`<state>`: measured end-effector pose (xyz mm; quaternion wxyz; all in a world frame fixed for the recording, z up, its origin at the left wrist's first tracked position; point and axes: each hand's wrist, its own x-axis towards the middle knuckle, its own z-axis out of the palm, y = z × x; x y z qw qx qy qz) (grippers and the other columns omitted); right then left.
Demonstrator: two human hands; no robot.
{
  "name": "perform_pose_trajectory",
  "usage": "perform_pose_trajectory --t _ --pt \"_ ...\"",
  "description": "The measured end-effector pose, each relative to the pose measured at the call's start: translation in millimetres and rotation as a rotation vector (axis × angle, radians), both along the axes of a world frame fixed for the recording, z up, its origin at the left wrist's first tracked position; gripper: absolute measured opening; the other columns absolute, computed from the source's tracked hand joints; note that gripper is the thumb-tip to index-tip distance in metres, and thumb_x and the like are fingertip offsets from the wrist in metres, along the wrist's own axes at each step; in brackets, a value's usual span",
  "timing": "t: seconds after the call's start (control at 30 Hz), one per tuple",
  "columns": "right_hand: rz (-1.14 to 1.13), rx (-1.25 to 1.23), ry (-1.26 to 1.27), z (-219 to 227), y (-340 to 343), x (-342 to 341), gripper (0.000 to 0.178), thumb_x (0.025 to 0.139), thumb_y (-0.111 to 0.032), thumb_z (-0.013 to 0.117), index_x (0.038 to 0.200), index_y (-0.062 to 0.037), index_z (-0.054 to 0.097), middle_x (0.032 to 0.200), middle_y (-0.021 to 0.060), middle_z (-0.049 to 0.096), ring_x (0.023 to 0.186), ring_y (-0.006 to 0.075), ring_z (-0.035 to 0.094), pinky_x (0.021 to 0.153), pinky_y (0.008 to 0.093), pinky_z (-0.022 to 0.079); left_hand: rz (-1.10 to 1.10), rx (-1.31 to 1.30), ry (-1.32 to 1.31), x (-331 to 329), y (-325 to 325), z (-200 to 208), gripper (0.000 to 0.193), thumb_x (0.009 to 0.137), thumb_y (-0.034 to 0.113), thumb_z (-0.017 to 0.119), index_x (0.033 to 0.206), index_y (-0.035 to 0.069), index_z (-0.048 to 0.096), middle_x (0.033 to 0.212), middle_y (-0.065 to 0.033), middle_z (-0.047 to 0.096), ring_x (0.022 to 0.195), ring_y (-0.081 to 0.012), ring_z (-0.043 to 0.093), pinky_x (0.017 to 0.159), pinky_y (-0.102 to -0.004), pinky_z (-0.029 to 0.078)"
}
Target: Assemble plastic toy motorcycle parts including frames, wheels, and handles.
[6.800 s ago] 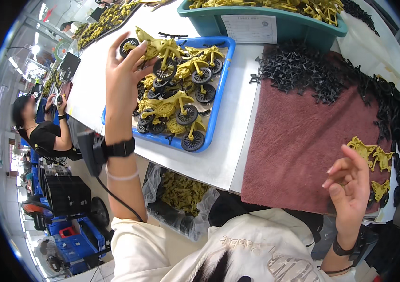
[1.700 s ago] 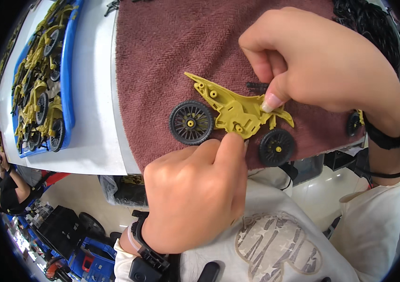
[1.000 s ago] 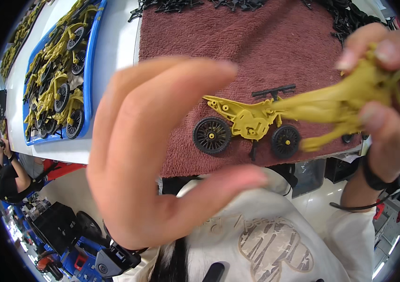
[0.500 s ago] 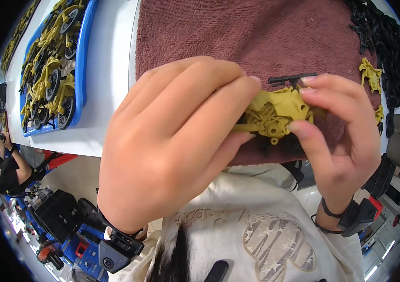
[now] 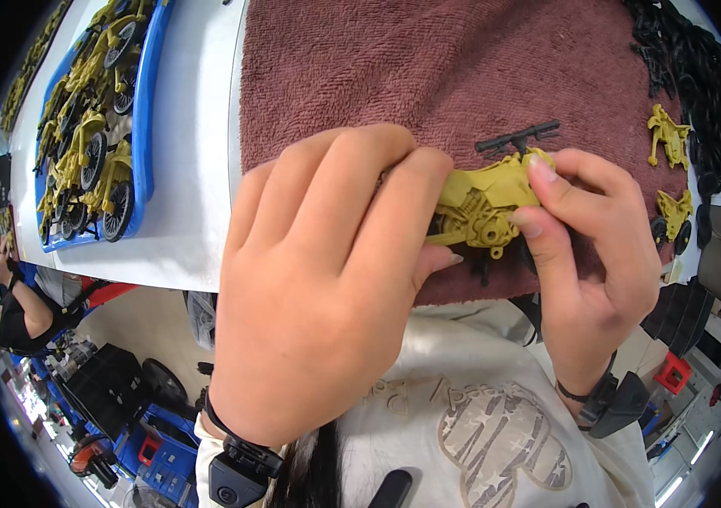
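Observation:
Between my two hands, over the near edge of a brown-red towel (image 5: 335, 76), is a yellow toy motorcycle (image 5: 483, 195) with a moulded engine on its side. Black handlebars (image 5: 517, 137) stick up from its top. My left hand (image 5: 318, 271) is closed round its left end, and its back hides much of that end. The thumb and forefinger of my right hand (image 5: 602, 233) pinch the right end, just beside the handlebars. Below the body, dark parts show only partly.
A blue tray (image 5: 147, 127) of yellow toy motorcycles with black wheels stands at left on the white table (image 5: 195, 161). Black parts (image 5: 699, 93) are heaped at far right, beside loose yellow body pieces (image 5: 668, 135). Another person (image 5: 26, 296) is at far left.
My right fingers have shifted left and cover more of the right end. The handlebars now tilt up to the right. My left hand has moved slightly right and down.

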<state>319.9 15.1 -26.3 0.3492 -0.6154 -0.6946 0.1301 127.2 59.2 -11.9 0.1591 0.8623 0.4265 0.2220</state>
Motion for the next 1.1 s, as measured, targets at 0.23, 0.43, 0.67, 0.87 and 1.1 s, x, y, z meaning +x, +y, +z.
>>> perform_pose_trajectory --t 0.23,0.43,0.67,0.87,1.1 --pt "0.060 0.101 0.035 -7.3 4.6 1.8 0.026 0.080 0.003 0.071 0.105 0.0037 0.066 0.108 0.0146 0.063 0.097 0.0219 0.060 0.085 0.0294 0.049 0.052 -0.050 -0.058 0.6 -8.0 -1.6 0.045 0.069 0.012 0.074 0.111 0.003 0.063 0.109 -0.0130 0.059 0.098 -0.0318 0.056 0.087 -0.0393 0.044" --pt "0.064 0.086 -0.066 -3.3 6.5 -0.4 0.026 0.080 0.002 0.073 0.104 0.0036 0.065 0.109 0.0154 0.062 0.097 0.0217 0.060 0.087 0.0302 0.048 0.100 -0.025 0.042 4.8 -11.6 4.5 0.044 0.070 0.010 0.073 0.112 0.003 0.063 0.109 -0.0131 0.058 0.101 -0.0315 0.054 0.088 -0.0392 0.044" --pt "0.070 0.216 0.753 -10.8 3.2 -11.8 0.054 0.075 0.001 0.078 0.121 0.0022 0.050 0.110 0.0149 0.060 0.100 0.0205 0.059 0.091 0.0304 0.048 0.086 -0.098 -0.047 -3.8 -5.7 10.9 0.047 0.070 0.021 0.079 0.109 0.000 0.062 0.108 -0.0126 0.061 0.100 -0.0289 0.056 0.086 -0.0352 0.045" --pt "0.135 -0.496 0.941 18.4 5.6 5.1 0.064 0.071 -0.026 0.085 0.117 0.0067 0.056 0.106 0.0175 0.064 0.096 0.0221 0.065 0.083 0.0305 0.054 0.044 -0.317 -0.332 -12.6 -18.4 9.3 0.042 0.079 0.023 0.077 0.105 -0.005 0.059 0.099 -0.0161 0.062 0.093 -0.0239 0.061 0.082 -0.0320 0.048" --pt "0.326 -0.193 0.748 7.9 6.2 13.9 0.065 0.062 -0.037 0.085 0.107 0.0018 0.058 0.100 0.0155 0.064 0.088 0.0188 0.066 0.078 0.0272 0.055 0.201 -0.777 -0.832 -0.6 -27.6 4.0 0.052 0.083 0.031 0.076 0.112 -0.006 0.054 0.099 -0.0173 0.061 0.092 -0.0252 0.064 0.083 -0.0339 0.049"
